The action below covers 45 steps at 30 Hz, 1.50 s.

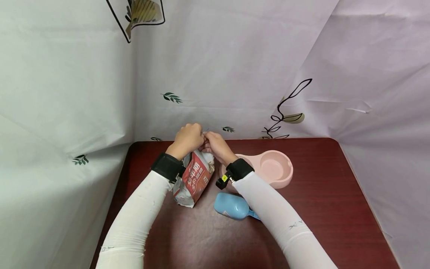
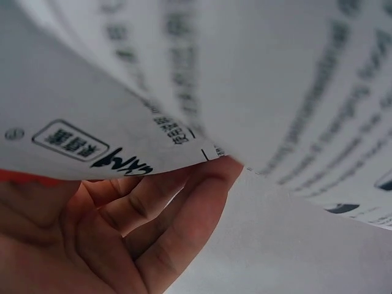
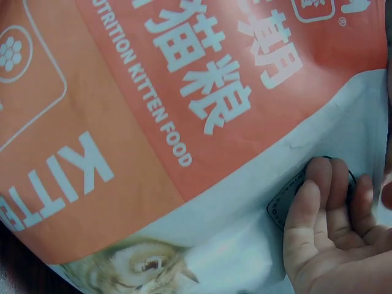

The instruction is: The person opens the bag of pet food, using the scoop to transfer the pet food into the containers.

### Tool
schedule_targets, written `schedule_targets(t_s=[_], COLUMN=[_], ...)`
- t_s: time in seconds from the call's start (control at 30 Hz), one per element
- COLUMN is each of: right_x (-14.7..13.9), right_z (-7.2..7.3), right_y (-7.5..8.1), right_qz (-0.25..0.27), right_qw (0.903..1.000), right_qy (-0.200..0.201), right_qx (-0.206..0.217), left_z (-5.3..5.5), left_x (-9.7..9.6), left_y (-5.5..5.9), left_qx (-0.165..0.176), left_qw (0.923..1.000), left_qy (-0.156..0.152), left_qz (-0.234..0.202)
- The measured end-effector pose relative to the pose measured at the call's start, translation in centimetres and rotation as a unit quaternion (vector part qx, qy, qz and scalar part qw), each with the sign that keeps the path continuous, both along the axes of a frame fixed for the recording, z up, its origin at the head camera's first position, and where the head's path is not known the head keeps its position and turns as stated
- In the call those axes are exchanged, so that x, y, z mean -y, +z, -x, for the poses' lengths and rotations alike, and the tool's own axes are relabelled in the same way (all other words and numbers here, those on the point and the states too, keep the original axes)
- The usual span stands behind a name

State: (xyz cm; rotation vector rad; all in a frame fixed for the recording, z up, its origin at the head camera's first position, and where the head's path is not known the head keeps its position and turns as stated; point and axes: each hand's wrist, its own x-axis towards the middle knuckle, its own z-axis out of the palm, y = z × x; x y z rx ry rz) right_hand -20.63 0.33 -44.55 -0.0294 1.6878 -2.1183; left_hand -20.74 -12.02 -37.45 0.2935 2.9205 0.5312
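A red, orange and white bag of kitten food (image 1: pixel 198 175) stands tilted on the table, its printed front showing in the right wrist view. At its top edge my left hand (image 1: pixel 189 139) grips the bag, and the left wrist view shows fingers (image 2: pixel 177 233) against the white, text-covered side. Close beside it, my right hand (image 1: pixel 216 146) pinches the same top edge. In the right wrist view its curled fingers (image 3: pixel 331 196) lie against the bag's pale upper corner. The hands hide the opening of the bag.
A pink double bowl (image 1: pixel 273 168) sits right of the bag, partly behind my right wrist. Nearer to me lies a blue scoop (image 1: pixel 235 206), its handle running under my right forearm. The dark red table (image 1: pixel 336 209) meets patterned white cloth (image 1: pixel 218 74) behind.
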Motion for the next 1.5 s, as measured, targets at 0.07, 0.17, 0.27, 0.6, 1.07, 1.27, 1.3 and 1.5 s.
schedule_targets(t_s=[0.07, 0.17, 0.27, 0.6, 1.07, 1.27, 1.3, 1.5], right_x=[0.0, 0.0, 0.0, -0.2, -0.4, -0.5, -0.4, 0.0], right_z=[-0.1, -0.1, 0.0, 0.1, -0.2, -0.3, -0.4, -1.0], right_y=[0.0, 0.0, -0.1, -0.5, -0.4, -0.4, -0.4, 0.1], right_qz=[0.001, -0.01, -0.019, -0.026, -0.043, -0.047, -0.046, -0.014], right_qw=[1.0, 0.9999, 0.9998, 0.9996, 0.999, 0.9985, 0.9985, 0.9997], right_qy=[0.002, 0.003, 0.005, 0.002, -0.012, -0.023, -0.027, -0.021], right_qx=[-0.003, -0.007, -0.01, -0.012, -0.008, -0.013, -0.013, 0.004], left_z=[0.0, -0.1, -0.1, -0.2, -0.3, -0.3, -0.3, -0.3], left_x=[0.0, 0.0, 0.0, -0.1, -0.3, -0.3, -0.3, -0.3], left_y=[0.0, 0.0, -0.1, -0.1, -0.5, -0.6, -0.6, -0.6], left_qx=[0.0, 0.002, 0.005, 0.008, 0.002, 0.003, 0.003, -0.008], left_qw=[1.0, 1.0, 1.0, 0.9999, 0.9994, 0.9994, 0.9994, 0.9995], left_qy=[0.0, 0.001, 0.003, 0.012, 0.034, 0.035, 0.035, 0.029], left_qz=[-0.001, -0.001, 0.0, -0.005, 0.005, 0.005, 0.004, 0.009])
